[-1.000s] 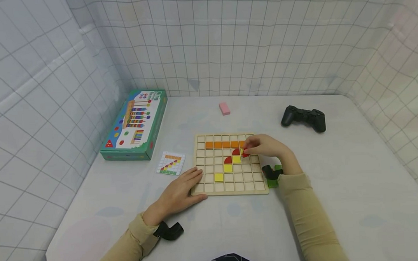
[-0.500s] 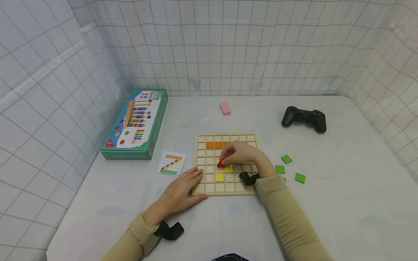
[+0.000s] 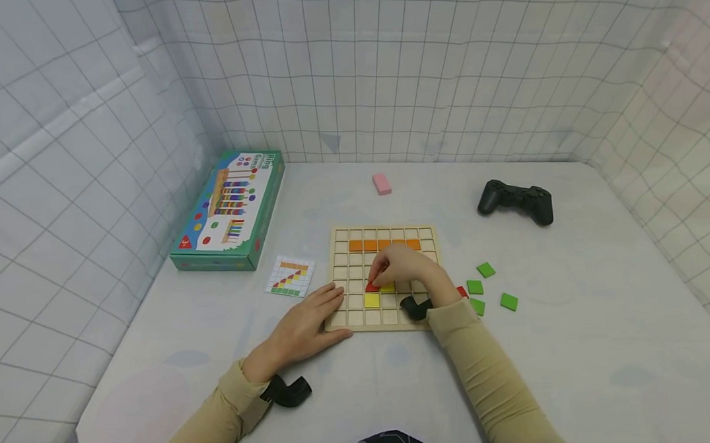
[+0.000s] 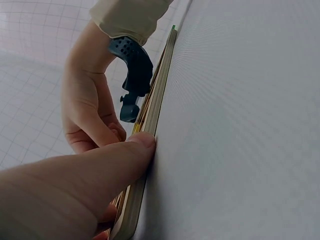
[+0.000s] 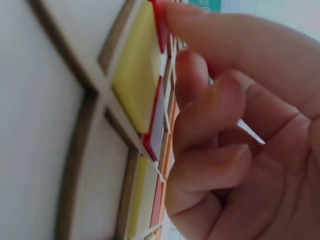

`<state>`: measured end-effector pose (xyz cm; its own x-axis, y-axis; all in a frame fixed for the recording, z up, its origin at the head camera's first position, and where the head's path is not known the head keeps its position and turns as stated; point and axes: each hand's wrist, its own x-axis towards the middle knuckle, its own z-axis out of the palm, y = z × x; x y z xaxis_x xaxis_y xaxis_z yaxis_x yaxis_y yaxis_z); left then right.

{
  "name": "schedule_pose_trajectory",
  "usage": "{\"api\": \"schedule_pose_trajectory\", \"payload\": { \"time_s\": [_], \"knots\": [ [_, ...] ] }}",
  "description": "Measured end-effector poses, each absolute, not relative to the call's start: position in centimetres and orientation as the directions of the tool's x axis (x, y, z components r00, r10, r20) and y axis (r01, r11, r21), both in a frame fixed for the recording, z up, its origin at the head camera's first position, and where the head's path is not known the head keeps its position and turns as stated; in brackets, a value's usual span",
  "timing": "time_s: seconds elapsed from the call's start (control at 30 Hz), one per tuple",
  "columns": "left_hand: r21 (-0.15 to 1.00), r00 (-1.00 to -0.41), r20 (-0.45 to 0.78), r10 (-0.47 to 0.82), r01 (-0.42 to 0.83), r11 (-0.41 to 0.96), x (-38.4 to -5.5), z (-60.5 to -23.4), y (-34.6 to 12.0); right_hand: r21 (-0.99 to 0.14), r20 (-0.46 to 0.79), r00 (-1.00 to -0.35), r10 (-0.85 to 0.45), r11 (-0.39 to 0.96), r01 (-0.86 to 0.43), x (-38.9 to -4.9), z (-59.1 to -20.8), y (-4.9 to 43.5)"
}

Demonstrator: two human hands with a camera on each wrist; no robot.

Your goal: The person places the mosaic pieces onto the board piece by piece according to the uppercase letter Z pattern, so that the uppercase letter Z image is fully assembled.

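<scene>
In the head view, a wooden grid board (image 3: 407,317) lies on the table. My right hand (image 3: 406,264) reaches over its middle, thumb and fingertips pinching a red quarter-round tile (image 3: 371,288) at a cell beside a yellow square tile (image 3: 388,288). The right wrist view has the thumb against the red tile (image 5: 160,25), right by the yellow tile (image 5: 137,70). Another yellow tile (image 3: 372,301) sits one row nearer me. A row of orange tiles (image 3: 356,246) fills cells near the far side, partly hidden by my hand. My left hand (image 3: 300,326) rests relaxed on the board's left front corner.
Several green tiles (image 3: 475,287) and a red tile (image 3: 462,291) lie right of the board. A pattern card (image 3: 290,276) and a green game box (image 3: 230,214) are on the left. Farther back are a pink block (image 3: 381,184) and a black game controller (image 3: 516,201).
My right hand has carried the red tile from the board's upper right toward me and leftward, then lowered it to a cell. The green tiles have come into view. My left hand stays put.
</scene>
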<state>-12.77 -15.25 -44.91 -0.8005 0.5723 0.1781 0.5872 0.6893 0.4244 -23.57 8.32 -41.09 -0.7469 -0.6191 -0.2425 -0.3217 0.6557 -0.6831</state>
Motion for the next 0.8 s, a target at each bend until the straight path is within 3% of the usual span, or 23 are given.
{"api": "schedule_pose_trajectory", "payload": {
  "time_s": [0.4, 0.8],
  "knots": [
    [0.426, -0.802, 0.174, 0.571, 0.584, 0.691, -12.8, -45.0, -15.2, -0.744, -0.107, -0.807, -0.581, 0.585, -0.323, -24.0, -38.8, 11.6],
    [0.424, -0.805, 0.174, 0.567, 0.581, 0.695, -12.7, -44.9, -15.2, -0.733, -0.095, -0.875, -0.474, 0.629, -0.261, -24.2, -36.4, 19.0]
  ]
}}
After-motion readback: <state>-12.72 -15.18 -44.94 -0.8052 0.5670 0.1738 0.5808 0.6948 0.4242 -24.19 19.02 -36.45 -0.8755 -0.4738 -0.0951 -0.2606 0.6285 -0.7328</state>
